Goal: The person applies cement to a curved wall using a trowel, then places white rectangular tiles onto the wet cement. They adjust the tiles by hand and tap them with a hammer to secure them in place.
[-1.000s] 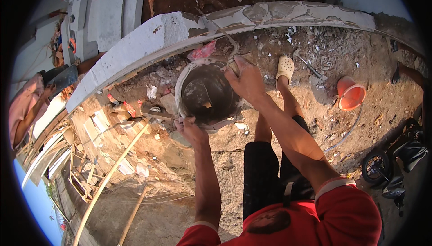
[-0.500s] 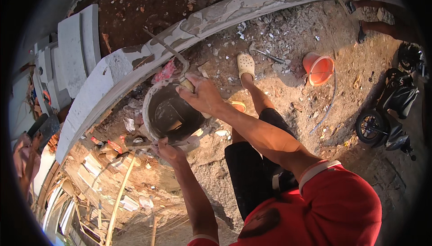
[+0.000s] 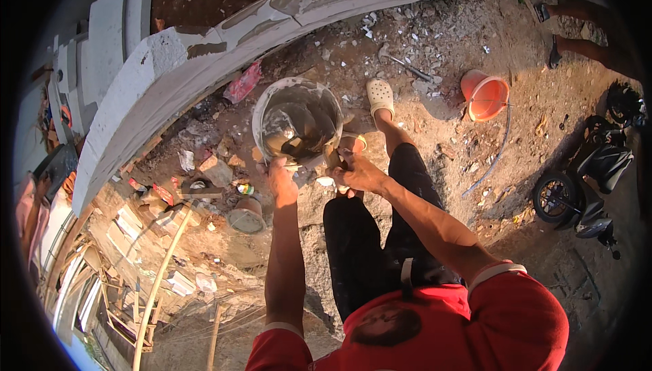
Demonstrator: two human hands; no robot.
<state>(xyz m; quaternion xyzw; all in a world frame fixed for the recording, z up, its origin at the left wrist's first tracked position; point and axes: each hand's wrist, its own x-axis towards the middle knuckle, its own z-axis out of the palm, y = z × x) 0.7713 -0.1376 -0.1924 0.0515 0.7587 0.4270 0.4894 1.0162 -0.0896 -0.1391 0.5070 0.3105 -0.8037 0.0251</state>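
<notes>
My left hand [image 3: 282,177] is closed on the near rim of a grey bucket [image 3: 261,118] with wet grey material inside, held above the rubble ground. At the bucket's lower right, my right hand [image 3: 360,174] has its fingers wrapped round the handle of a trowel [image 3: 334,160]; its blade is hard to make out at the rim. My bent leg and a cream clog [image 3: 380,96] are just right of the bucket. A pink crumpled bag [image 3: 242,82] lies beyond it.
A long concrete ledge [image 3: 285,8] arches across the top. An orange bucket [image 3: 483,96] with a hose stands right, near a motorbike [image 3: 584,188] and another person's legs [image 3: 581,45]. A smaller grey bucket [image 3: 246,216], planks and bamboo poles [image 3: 163,269] lie lower left.
My right hand and trowel have dropped from pointing over the ledge to the bucket's near right side. The bucket has shifted right, and a smaller bucket now shows at lower left.
</notes>
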